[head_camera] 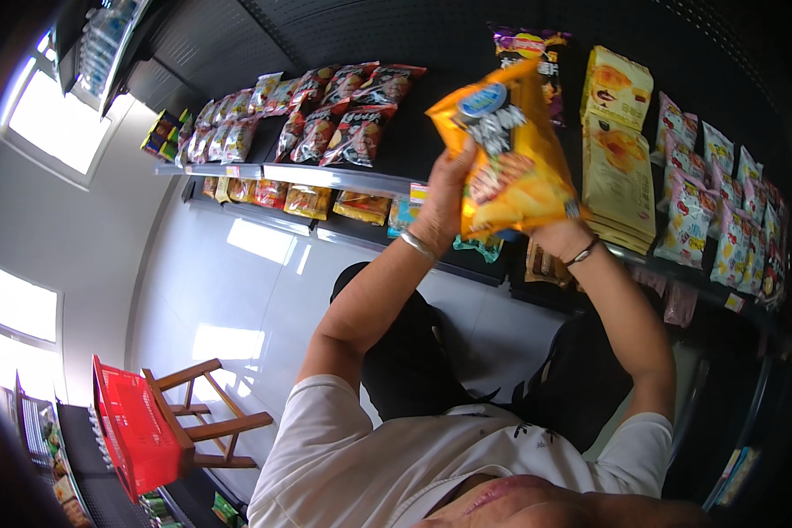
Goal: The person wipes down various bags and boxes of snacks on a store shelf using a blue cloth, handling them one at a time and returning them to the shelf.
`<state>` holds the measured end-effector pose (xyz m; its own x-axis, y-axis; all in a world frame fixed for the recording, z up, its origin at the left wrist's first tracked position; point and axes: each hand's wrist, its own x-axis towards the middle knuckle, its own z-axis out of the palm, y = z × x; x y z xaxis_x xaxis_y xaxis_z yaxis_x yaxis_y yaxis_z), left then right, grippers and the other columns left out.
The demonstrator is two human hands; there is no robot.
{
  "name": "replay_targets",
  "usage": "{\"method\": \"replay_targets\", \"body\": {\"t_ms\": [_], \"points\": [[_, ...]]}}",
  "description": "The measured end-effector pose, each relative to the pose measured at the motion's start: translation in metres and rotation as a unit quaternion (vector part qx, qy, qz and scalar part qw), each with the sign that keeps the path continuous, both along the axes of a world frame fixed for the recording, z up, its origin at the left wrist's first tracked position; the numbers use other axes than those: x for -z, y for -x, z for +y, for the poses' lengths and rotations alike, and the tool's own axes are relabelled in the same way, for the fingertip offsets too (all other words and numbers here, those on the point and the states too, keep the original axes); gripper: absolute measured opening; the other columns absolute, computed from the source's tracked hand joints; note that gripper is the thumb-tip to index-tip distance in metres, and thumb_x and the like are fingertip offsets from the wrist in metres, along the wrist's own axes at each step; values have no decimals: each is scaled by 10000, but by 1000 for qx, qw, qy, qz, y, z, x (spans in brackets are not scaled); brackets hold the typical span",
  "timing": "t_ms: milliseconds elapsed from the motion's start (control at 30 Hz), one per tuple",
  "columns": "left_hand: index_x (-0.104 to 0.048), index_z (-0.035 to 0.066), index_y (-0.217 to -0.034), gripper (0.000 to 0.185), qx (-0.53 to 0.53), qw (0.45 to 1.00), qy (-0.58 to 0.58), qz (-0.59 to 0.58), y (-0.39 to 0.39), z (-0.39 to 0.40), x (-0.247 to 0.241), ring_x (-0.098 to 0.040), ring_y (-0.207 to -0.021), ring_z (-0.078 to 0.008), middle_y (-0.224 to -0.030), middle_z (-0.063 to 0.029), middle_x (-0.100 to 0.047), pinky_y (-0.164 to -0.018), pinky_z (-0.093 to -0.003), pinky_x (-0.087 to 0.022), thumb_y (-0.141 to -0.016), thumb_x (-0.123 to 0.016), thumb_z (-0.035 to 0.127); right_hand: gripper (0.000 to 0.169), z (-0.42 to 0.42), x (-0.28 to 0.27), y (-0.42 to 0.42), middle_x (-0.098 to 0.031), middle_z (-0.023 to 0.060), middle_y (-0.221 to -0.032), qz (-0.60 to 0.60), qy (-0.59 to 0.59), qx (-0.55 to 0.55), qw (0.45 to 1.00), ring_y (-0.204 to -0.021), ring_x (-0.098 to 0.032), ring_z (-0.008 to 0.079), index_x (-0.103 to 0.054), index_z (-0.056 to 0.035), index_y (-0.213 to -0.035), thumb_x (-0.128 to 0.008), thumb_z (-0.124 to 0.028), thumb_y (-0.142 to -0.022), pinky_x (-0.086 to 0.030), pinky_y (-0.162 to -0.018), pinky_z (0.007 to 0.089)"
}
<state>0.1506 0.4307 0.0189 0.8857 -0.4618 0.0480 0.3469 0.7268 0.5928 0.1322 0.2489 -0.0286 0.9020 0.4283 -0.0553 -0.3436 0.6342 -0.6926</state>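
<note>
Both my hands hold an orange-yellow bag of potato chips [518, 158] up in front of a dark store shelf, its printed front turned towards me. My left hand [445, 191] grips the bag's left side, with the thumb on the front. Around the lower right corner is my right hand [558, 237], its fingers mostly hidden behind the bag. Partly covered by it, a purple and black chip bag [554, 72] stands on the shelf behind. Just to the right are large cream-yellow snack bags [617, 171].
Red and black snack bags [350, 135] stand on the shelf to the left, small pink and white bags [686, 211] to the right. A lower shelf holds more packets [307, 200]. At lower left, a red plastic basket [135, 422] rests on a wooden stool [231, 428].
</note>
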Motion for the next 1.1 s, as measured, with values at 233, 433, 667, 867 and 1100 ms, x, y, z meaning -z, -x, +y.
{"method": "replay_targets", "body": {"t_ms": [233,433,667,867,1100], "points": [[-476,20,-1267,391,-166,974,-136,-75,-28,31,3,-696,-996,-244,-1154,-129,-651,-862,-391,-593,-1006,-560,299,253,31,11,40,-693,120,-1001,110,190,-195,956,-732,-654,158,-556,-106,-1186,-526,-275,-1000,-513,-588,245],[-535,13,-1215,335,-229,926,-269,-135,-46,30,14,-664,-968,-157,-1100,-68,-658,-844,-303,-560,-989,-611,248,204,19,0,55,-697,59,-810,-142,380,-290,867,-715,-680,137,-612,-43,-1019,-583,-230,-943,-512,-623,281],[-555,20,-1208,287,-156,945,-253,-140,-82,-7,11,-664,-959,-159,-1089,-61,-659,-843,-309,-563,-997,-590,213,286,14,-10,78,-710,148,-900,-322,508,-410,686,-865,-684,289,-679,6,-1004,-607,-263,-941,-522,-776,393],[-552,29,-1191,278,-98,954,-251,-130,-115,-26,29,-662,-958,-173,-1064,-73,-657,-842,-334,-561,-994,-593,220,334,8,-12,72,-723,145,-846,-365,500,-333,712,-782,-708,265,-690,40,-925,-618,-286,-920,-544,-721,377],[-402,-47,-1339,649,-120,945,-288,-97,-133,-36,70,-622,-1025,-175,-1153,-115,-583,-864,-307,-550,-887,-754,258,325,-1,-13,73,-682,203,-867,-385,516,-316,697,-828,-672,334,-634,45,-972,-617,-277,-931,-514,-759,411]]}}
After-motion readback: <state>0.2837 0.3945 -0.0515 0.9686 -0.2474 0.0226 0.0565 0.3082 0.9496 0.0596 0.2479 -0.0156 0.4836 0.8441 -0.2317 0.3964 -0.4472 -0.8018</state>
